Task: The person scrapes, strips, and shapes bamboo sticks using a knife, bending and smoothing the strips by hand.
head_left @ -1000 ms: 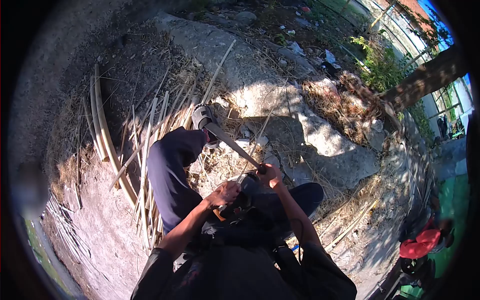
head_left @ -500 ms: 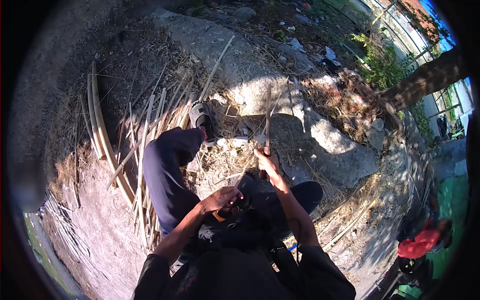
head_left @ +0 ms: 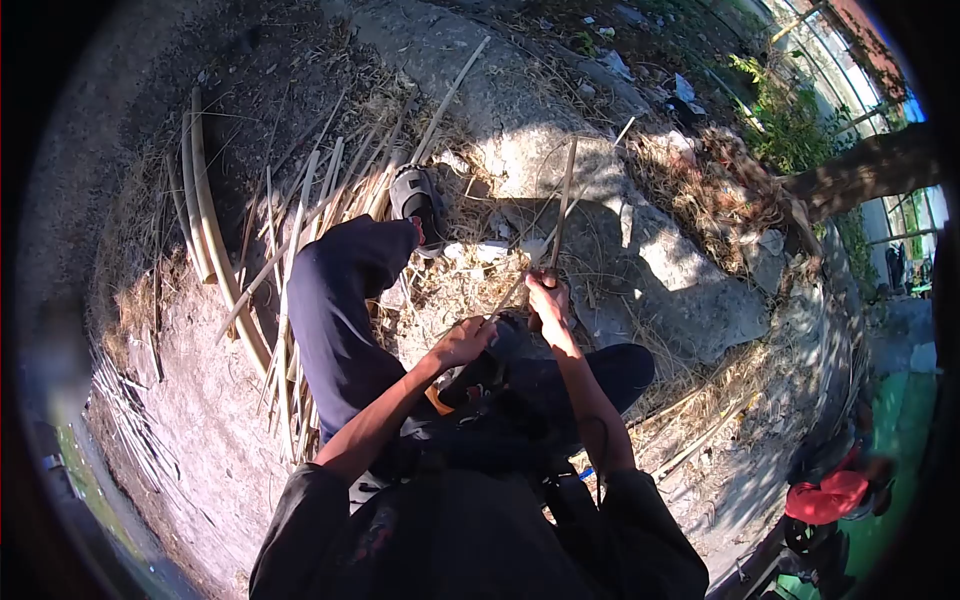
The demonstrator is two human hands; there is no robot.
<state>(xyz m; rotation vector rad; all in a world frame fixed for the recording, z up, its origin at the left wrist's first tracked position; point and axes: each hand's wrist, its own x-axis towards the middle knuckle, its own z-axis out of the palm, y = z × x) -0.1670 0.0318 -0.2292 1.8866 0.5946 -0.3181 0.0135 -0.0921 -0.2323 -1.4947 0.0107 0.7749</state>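
My right hand point(head_left: 549, 303) is closed round the handle of a long knife point(head_left: 566, 200), its narrow blade pointing away from me. My left hand point(head_left: 464, 343) is closed near my lap on the lower end of a thin bamboo strip point(head_left: 510, 296). From there the strip runs up and right, passing by the blade close to my right hand. Whether blade and strip touch, I cannot tell. My bent leg point(head_left: 345, 320) in dark trousers and a dark shoe point(head_left: 417, 205) lie to the left of the hands.
Split bamboo strips point(head_left: 300, 240) lie piled left of my leg, beside thicker bamboo lengths point(head_left: 208, 215). A large rock slab point(head_left: 690, 285) and dry shavings point(head_left: 440, 285) are ahead. At the right are a tree trunk point(head_left: 860, 172) and a person in red point(head_left: 828, 497).
My left hand has moved up and right, closer to the right hand, and its fingers have closed in on the strip. The knife tilts more to the right. The view has shifted slightly.
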